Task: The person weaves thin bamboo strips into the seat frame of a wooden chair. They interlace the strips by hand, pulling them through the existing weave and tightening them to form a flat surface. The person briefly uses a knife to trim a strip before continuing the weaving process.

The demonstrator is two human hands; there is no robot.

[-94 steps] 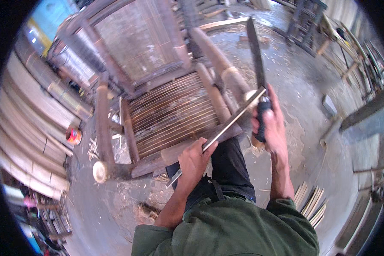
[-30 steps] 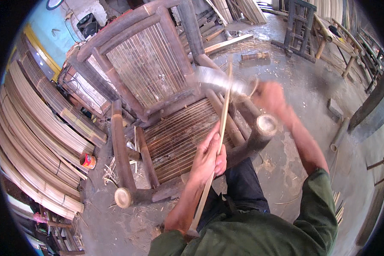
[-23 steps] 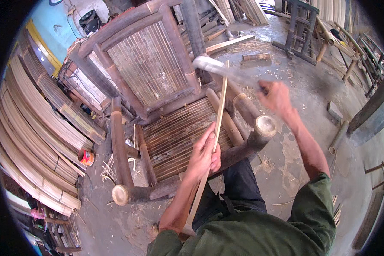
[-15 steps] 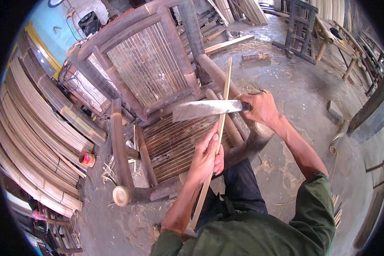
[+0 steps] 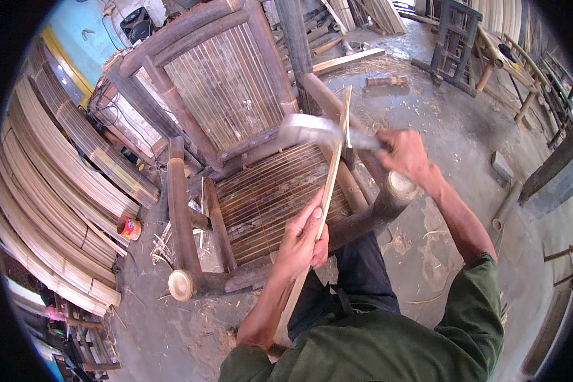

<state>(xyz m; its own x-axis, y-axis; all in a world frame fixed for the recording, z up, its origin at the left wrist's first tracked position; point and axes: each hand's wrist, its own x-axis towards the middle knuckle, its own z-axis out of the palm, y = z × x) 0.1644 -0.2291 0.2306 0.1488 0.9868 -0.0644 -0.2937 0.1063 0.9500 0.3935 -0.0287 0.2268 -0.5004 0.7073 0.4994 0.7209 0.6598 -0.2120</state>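
My left hand (image 5: 304,239) is closed around a long, pale bamboo strip (image 5: 333,175), which slants from beside my leg up over the chair seat. My right hand (image 5: 406,155) grips the dark handle of a broad-bladed knife (image 5: 309,130), blurred by motion. The blade crosses the strip near its upper end, where a thin sliver (image 5: 348,130) stands off to the right. Behind both hands is a brown bamboo chair (image 5: 183,216) with a slatted seat (image 5: 267,197) and a slatted back (image 5: 216,95). Its right armrest is partly hidden by the strip and knife.
Bundles of long bamboo slats (image 5: 57,204) are stacked at the left, with an orange tin (image 5: 128,227) beside them. A short bamboo piece (image 5: 387,81) and a grey block (image 5: 502,167) lie on the floor. A dark frame (image 5: 452,48) stands at the far right.
The knife has moved up along the strip toward its far end, and a sliver has lifted from the strip. My right hand has shifted slightly right; my left hand still grips the strip.
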